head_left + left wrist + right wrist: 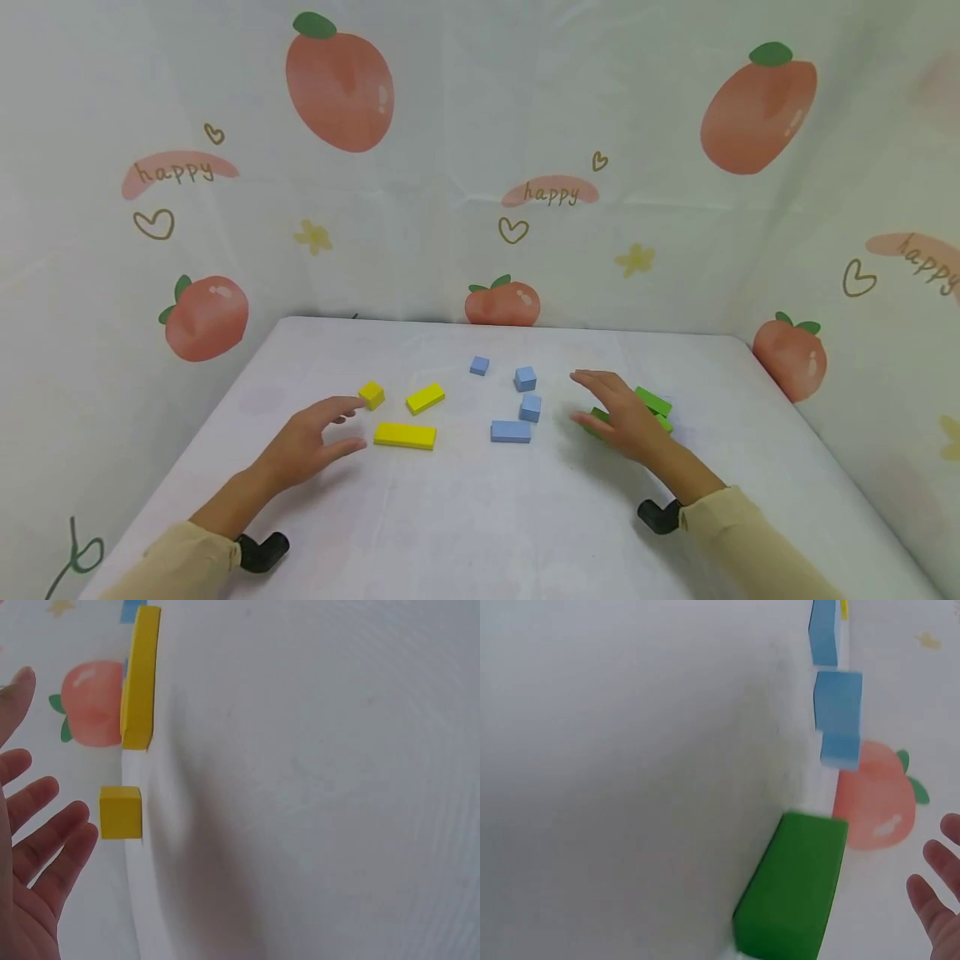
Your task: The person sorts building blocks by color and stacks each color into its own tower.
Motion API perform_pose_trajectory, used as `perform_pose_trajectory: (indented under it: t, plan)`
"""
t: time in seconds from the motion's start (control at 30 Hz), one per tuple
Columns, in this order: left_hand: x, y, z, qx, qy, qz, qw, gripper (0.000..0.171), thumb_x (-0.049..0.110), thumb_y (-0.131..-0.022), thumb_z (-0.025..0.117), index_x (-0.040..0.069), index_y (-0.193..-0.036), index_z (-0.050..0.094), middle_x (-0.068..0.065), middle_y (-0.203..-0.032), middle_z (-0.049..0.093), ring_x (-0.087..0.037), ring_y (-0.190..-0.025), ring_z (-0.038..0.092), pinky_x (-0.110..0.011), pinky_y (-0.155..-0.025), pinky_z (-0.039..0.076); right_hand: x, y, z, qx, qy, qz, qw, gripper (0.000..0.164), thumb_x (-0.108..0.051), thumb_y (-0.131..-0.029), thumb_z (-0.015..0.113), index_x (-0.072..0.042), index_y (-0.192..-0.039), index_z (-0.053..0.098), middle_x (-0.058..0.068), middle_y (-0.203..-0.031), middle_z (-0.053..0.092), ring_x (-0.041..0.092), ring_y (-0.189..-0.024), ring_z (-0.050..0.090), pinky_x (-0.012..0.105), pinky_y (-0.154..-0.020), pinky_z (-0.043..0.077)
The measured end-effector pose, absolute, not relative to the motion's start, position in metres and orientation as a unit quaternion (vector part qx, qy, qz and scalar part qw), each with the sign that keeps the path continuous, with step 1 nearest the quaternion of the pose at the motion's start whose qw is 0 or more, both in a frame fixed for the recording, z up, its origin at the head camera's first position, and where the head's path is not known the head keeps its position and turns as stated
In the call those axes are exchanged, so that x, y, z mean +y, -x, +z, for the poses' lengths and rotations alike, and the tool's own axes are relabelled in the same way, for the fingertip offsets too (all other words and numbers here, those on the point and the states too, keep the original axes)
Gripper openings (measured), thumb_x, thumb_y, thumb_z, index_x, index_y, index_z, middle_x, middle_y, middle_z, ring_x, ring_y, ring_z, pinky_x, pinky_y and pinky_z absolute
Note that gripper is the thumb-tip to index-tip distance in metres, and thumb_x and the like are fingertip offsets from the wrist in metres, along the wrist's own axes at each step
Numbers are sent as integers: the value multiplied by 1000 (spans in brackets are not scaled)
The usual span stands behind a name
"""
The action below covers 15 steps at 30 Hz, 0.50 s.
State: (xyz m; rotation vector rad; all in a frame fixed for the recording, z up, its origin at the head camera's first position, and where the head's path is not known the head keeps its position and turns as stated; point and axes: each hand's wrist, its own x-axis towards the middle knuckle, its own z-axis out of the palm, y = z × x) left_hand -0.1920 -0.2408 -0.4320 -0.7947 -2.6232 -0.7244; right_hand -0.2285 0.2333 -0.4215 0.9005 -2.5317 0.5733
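Observation:
My left hand [309, 443] hovers over the left of the table, fingers spread and holding nothing. Its fingertips come close to a yellow cube [371, 395], while the thumb points toward a long yellow block [405, 436]. Behind that block lies a shorter yellow block [425, 398]. Over on the right, my right hand [624, 422] is held with fingers apart and nothing in its grasp. It partly hides several green blocks [654, 402] in the head view. One green block [791, 889] looms large in the right wrist view, beside the fingers.
Between the hands are a flat blue block [511, 432] and three blue cubes, the nearest cube [530, 408] just behind the flat block. A white table [465, 525] carries everything. Fruit-printed white cloth [442, 167] stands behind it and at both sides.

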Motion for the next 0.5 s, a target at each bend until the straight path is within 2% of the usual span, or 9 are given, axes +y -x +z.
perform_pose_trajectory:
  t: [0.2,0.33,0.5]
  plan:
    - [-235,193,-437,-906,281,-279,151,52,40,-74,64,17,-118,50,3,-114,53,-15,-89,54,-34,-72,46,212,229,-423,-893,-344,219,192,59,-41,-78,60,-16,-128,41,-3,-124,42,15,-115,36,35,-89,35]
    - [-232,194,-439,-902,276,-297,146,52,37,-74,66,14,-117,51,4,-114,52,-14,-90,55,-32,-73,46,201,230,-426,-892,-350,220,183,59,-43,-79,57,-17,-129,40,-4,-125,42,13,-115,36,35,-90,34]
    - [-227,194,-442,-903,254,-319,133,53,43,-72,64,16,-117,52,6,-112,53,-12,-89,54,-28,-73,46,187,231,-427,-889,-358,227,171,58,-45,-80,54,-21,-130,37,-5,-125,42,12,-115,36,34,-90,35]
